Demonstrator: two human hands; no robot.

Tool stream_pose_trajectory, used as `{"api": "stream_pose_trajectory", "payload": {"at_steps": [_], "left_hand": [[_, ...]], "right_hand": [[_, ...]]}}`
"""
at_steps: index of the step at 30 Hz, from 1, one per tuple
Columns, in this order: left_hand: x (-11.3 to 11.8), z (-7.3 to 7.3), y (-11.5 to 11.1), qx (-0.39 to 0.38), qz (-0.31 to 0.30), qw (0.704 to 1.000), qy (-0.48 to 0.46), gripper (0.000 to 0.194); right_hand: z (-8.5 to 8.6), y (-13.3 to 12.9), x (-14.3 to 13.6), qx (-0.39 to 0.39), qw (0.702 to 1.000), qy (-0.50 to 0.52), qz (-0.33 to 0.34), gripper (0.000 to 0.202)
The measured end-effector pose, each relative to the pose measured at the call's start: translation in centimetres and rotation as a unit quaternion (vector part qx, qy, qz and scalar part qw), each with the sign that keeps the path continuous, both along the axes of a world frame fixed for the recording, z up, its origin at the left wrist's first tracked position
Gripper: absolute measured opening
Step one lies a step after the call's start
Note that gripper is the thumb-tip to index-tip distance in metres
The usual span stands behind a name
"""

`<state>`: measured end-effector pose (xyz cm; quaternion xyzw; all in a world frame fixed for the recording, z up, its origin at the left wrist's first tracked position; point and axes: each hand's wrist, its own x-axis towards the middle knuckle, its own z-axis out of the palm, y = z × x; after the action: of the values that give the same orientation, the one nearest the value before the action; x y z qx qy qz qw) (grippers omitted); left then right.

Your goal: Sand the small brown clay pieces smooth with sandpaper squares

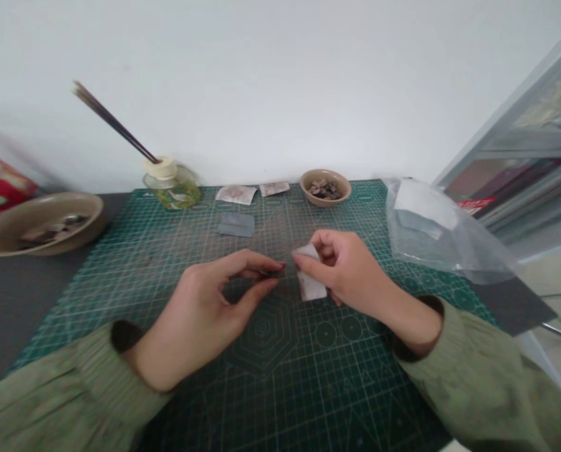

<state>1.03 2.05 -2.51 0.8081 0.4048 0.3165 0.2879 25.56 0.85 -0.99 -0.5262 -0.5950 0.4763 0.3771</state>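
Observation:
My right hand (344, 267) grips a small white sachet (312, 285) between thumb and fingers, held upright above the green cutting mat (280, 389). To its left, my left hand (214, 301) has thumb and forefinger drawn close in a pinch. A small brownish thing seems to sit at those fingertips, too small and blurred to name. The two hands are a short gap apart. Beyond them lie two pale sachets with brownish stains, a left one (236, 194) and a right one (274, 188). Nearer to me is a flat grey pouch (236, 224).
A small bowl of brown chunks (325, 188) stands at the back. Leftward are a reed diffuser (172, 185) and a larger tan bowl (80, 204) with dark pieces. At right lies a clear plastic bag (443, 235) beside a shelf unit (520, 141). A white wall closes the back.

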Motion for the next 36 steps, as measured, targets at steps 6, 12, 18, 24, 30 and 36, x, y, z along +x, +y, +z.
{"api": "stream_pose_trajectory", "payload": {"at_steps": [6,12,18,24,30,36], "left_hand": [[0.32,0.20,0.19,-0.025,-0.008,1.000,-0.003,0.012],[0.03,-0.21,0.31,-0.041,-0.015,0.998,0.036,0.010],[0.26,0.04,0.25,-0.059,-0.004,0.998,0.029,0.009],[0.30,-0.01,0.18,-0.072,-0.004,0.997,0.027,0.010],[0.30,-0.04,0.18,-0.071,-0.004,0.997,0.028,0.009],[0.42,0.10,0.16,-0.076,-0.003,0.997,0.022,0.008]], "right_hand": [[0.15,-0.26,-0.06,-0.005,1.000,0.012,0.016,0.035],[-0.02,-0.21,0.16,-0.004,0.999,-0.023,0.036,0.033],[-0.55,-0.32,-0.30,0.037,0.993,-0.074,0.084,0.024],[-0.70,-0.13,-0.08,0.077,0.980,-0.163,0.086,0.020],[-0.21,-0.45,-0.17,0.049,0.990,-0.109,0.081,0.022],[-0.52,-0.31,-0.70,0.042,0.989,-0.114,0.088,0.023]]}}
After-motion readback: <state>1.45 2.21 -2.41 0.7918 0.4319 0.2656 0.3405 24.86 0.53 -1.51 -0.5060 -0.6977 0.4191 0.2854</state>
